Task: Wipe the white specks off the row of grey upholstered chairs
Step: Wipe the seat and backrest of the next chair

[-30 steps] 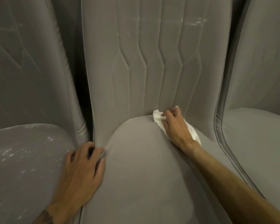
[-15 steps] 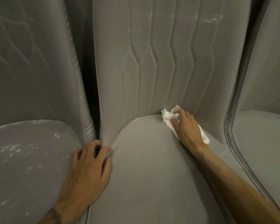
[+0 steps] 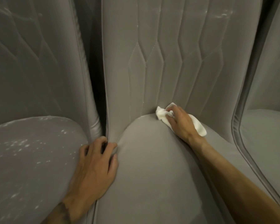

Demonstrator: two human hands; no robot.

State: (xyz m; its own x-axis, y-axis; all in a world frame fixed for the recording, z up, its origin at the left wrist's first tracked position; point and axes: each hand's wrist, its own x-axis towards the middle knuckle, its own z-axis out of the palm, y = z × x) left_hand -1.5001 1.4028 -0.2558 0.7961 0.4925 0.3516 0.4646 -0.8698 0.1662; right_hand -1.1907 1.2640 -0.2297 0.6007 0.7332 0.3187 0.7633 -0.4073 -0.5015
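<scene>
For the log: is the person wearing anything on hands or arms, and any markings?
Both the left hand and right hand are bare: no gloves, rings or watch visible. No sleeves show on either forearm. The left forearm carries a dark tattoo-like marking near the wrist.

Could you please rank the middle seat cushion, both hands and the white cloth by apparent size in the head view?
1. middle seat cushion, by far.
2. left hand; it looks bigger than the right hand, but it is nearer, so unsure.
3. white cloth, partly hidden under the right hand.
</scene>
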